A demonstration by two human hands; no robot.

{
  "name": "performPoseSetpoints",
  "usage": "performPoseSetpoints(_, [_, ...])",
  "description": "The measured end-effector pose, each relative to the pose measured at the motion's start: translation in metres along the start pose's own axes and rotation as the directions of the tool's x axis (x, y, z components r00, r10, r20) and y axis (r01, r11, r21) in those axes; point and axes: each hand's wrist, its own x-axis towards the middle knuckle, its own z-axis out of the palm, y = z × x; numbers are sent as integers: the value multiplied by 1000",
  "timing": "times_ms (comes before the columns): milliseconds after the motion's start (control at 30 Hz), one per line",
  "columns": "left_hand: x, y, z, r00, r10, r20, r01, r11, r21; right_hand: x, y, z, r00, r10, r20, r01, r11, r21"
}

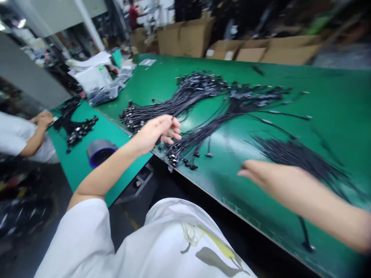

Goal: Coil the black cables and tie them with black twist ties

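My left hand (159, 133) hovers over the near ends of the black cable bundles, its fingers loosely bent and apart, with nothing visible in them. Just behind it lies one bundle of thin black cables (174, 102) with small connectors at both ends. A second cable bundle (216, 123) runs from below my left fingers toward the back right. My right hand (262, 175) is smeared by motion above the table, left of a pile of black wires (298, 154). Its fingertips point left; whether they hold anything is unclear.
The green table (203, 185) has its front edge close to my body. A tape roll (101, 151) sits on the lower green surface at left, near a smaller cable bundle (77, 127) and another person's hands (43, 119). Cardboard boxes (185, 38) line the back.
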Motion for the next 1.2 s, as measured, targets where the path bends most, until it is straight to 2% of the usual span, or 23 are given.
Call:
performPoseSetpoints(67, [8, -30, 43, 984, 19, 177, -26, 999, 36, -28, -18, 7, 989, -100, 106, 105, 994, -44])
performPoseSetpoints(100, [9, -43, 63, 959, 11, 284, -27, 998, 54, -35, -27, 9, 984, -136, 117, 144, 988, -56])
performPoseSetpoints(167, [9, -60, 97, 868, -64, 492, 53, 998, 38, -39, -34, 5, 992, -126, 17, 127, 989, -70])
performPoseSetpoints(233, [8, -66, 120, 756, -170, 632, 255, 966, -46, -41, -25, -8, 993, -74, -91, 69, 996, -65])
performPoseSetpoints(267, [9, -65, 127, 715, -209, 668, 364, 926, -100, -44, -15, -15, 992, -59, -108, 55, 998, -44])
performPoseSetpoints(333, [11, -63, 134, 663, -266, 699, 528, 829, -186, -56, 10, -26, 993, -40, -111, 44, 999, 33])
performPoseSetpoints(433, [13, -59, 134, 586, -327, 741, 655, 729, -197, -77, 47, -30, 984, 24, -178, 7, 985, 171])
performPoseSetpoints(467, [13, -59, 132, 573, -339, 746, 678, 708, -199, -84, 57, -27, 976, 59, -211, -12, 976, 216])
performPoseSetpoints(500, [13, -59, 129, 576, -343, 742, 690, 691, -216, -89, 64, -21, 968, 96, -231, -34, 965, 261])
performPoseSetpoints(533, [13, -60, 126, 598, -339, 726, 691, 677, -253, -93, 68, -15, 964, 132, -229, -58, 951, 305])
performPoseSetpoints(600, [12, -58, 120, 691, -315, 651, 658, 647, -386, -100, 68, 4, 975, 172, -137, -103, 909, 404])
performPoseSetpoints(667, [12, -53, 114, 800, -285, 528, 577, 610, -543, -103, 61, 27, 990, 136, 31, -133, 847, 515])
performPoseSetpoints(733, [12, -47, 110, 879, -256, 402, 473, 573, -670, -105, 54, 48, 986, 85, 143, -155, 781, 605])
performPoseSetpoints(767, [13, -44, 108, 904, -243, 351, 426, 553, -716, -104, 52, 57, 986, 100, 132, -161, 766, 622])
performPoseSetpoints(800, [13, -41, 107, 920, -234, 316, 393, 532, -750, -103, 53, 63, 986, 154, 58, -157, 773, 615])
performPoseSetpoints(833, [13, -40, 107, 926, -231, 298, 376, 512, -772, -103, 55, 67, 971, 230, -71, -147, 800, 582])
performPoseSetpoints(867, [14, -40, 106, 924, -239, 298, 379, 494, -782, -102, 59, 68, 927, 300, -227, -141, 837, 528])
performPoseSetpoints(933, [14, -44, 104, 901, -274, 335, 429, 468, -772, -102, 69, 62, 795, 341, -501, -148, 911, 386])
performPoseSetpoints(967, [14, -47, 102, 885, -295, 360, 461, 461, -758, -103, 73, 56, 743, 323, -586, -156, 935, 318])
performPoseSetpoints(1033, [12, -54, 97, 862, -318, 394, 504, 465, -728, -106, 80, 39, 685, 288, -669, -191, 958, 216])
performPoseSetpoints(1100, [9, -60, 89, 851, -313, 422, 526, 507, -683, -111, 84, 22, 648, 276, -710, -232, 959, 161])
performPoseSetpoints(1200, [2, -64, 77, 842, -269, 468, 526, 602, -600, -112, 88, 4, 651, 264, -712, -258, 959, 120])
